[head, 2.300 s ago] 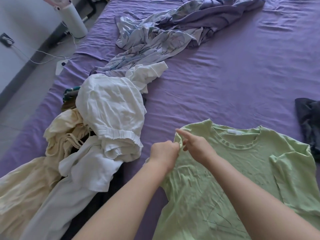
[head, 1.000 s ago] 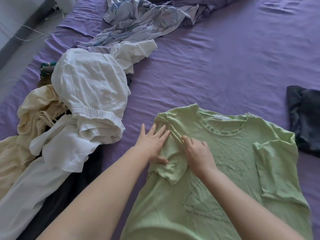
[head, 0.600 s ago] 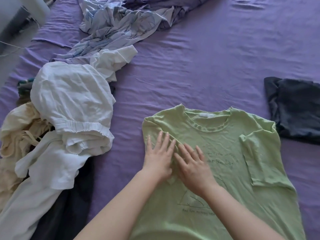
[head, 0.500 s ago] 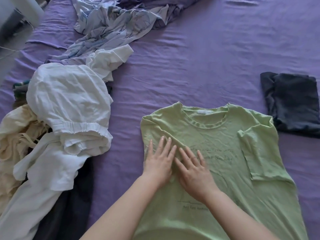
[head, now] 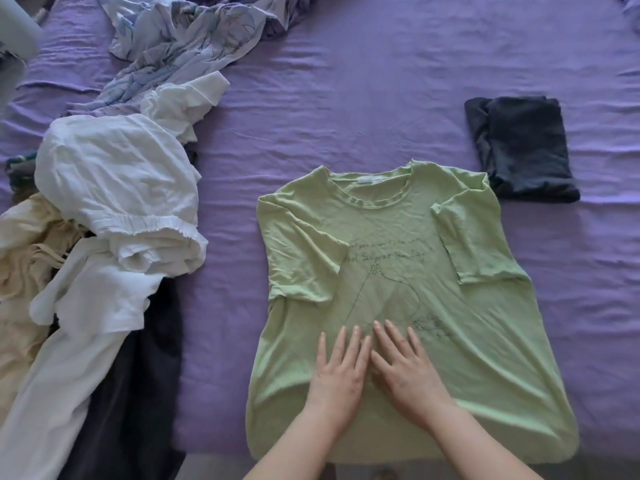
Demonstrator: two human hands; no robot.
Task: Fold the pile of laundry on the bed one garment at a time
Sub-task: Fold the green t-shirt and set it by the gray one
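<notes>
Head view: green t-shirt point(head: 398, 258) lies flat, front side up, on the purple bed point(head: 363, 109), toward the near edge, hem hanging slightly over that edge; both short sleeves already turned inward onto the chest, so judged mid-fold, body fold not yet done; left hand point(head: 337, 372) and right hand point(head: 403, 370) lie side by side on the lower middle of the shirt, fingers point(head: 346, 341) straight and slightly spread, pressing flat, gripping nothing; looks like smoothing before the next fold; one dark folded garment point(head: 523, 150) sits just beyond the shirt's right shoulder, toward the right edge of the bed, a compact rectangle, counts as done; still left: unfolded pile point(head: 104, 209) along the left edge of the bed, well apart from the shirt, holding a crumpled white piece with a gathered elastic hem, a cream piece, a dark piece underneath, a long white one trailing to the near edge; a light blue patterned cloth point(head: 180, 32) bunched near the far left corner, cannot tell if laundry or bedding; materials: shirt is thin soft jersey, creased, ribbed round neck, faint line print and text on chest; white piece looks light, crinkly woven; bed sheet wrinkled, matte.
</notes>
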